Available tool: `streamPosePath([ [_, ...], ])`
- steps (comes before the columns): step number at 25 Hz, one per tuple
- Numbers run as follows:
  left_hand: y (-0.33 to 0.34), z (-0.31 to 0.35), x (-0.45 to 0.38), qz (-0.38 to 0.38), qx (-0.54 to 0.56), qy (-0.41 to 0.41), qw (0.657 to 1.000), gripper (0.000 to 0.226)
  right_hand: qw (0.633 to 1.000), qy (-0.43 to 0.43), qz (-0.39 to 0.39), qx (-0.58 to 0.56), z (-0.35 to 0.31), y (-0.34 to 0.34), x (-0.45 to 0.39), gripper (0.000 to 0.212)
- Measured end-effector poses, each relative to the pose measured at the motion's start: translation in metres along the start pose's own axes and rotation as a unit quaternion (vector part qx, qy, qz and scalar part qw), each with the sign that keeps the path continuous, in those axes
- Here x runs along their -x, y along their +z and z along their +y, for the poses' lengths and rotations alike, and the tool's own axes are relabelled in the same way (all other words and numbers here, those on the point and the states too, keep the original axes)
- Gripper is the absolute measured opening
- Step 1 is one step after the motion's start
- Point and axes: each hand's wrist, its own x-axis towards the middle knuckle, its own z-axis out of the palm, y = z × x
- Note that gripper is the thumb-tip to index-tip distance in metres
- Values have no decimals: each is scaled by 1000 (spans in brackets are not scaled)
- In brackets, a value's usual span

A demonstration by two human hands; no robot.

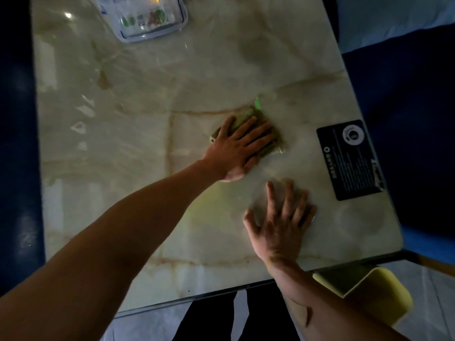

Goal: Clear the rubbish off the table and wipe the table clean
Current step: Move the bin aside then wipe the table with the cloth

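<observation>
Right hand (280,217) flat near table (147,143) edge; left hand (238,148) presses cloth (270,143).

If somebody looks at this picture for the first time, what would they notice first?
Most likely the left hand, pressed flat on a green cloth near the middle of the marble table. Next, the right hand lies spread on the bare top nearer the person. A clear plastic box sits at the far edge.

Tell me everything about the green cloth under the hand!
The cloth is a small olive-green rag, folded or bunched, looking soft and textured. It lies flat on the pale marble-look table, right of centre. The left hand presses down on it with fingers spread, covering most of it; only its edges peek out. Nothing else touches it.
</observation>
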Motion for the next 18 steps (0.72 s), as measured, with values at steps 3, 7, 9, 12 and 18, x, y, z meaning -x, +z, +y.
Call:
streamPosePath([
  [3, 2, -17, 20, 2, -29, 136, 990, 58, 1000, 1, -5, 1, 0, 2, 0, 80],
  [7, 12, -38, 63, -4, -30, 170, 985, 60, 1000, -3, -12, 15, 2, 4, 1, 80],
  [9, 16, -50, 88, -3, -27, 141, 990, 60, 1000, -4, -12, 12, 3, 5, 1, 79],
  [12, 21, -63, 133, 8, -31, 44, 999, 59, 1000, -4, -3, 2, 3, 6, 0, 79],
  [18, 30, -46, 241, 4, 39, -277, 960, 59, 1000, -10, 2, 13, 4, 8, 1, 77],
])
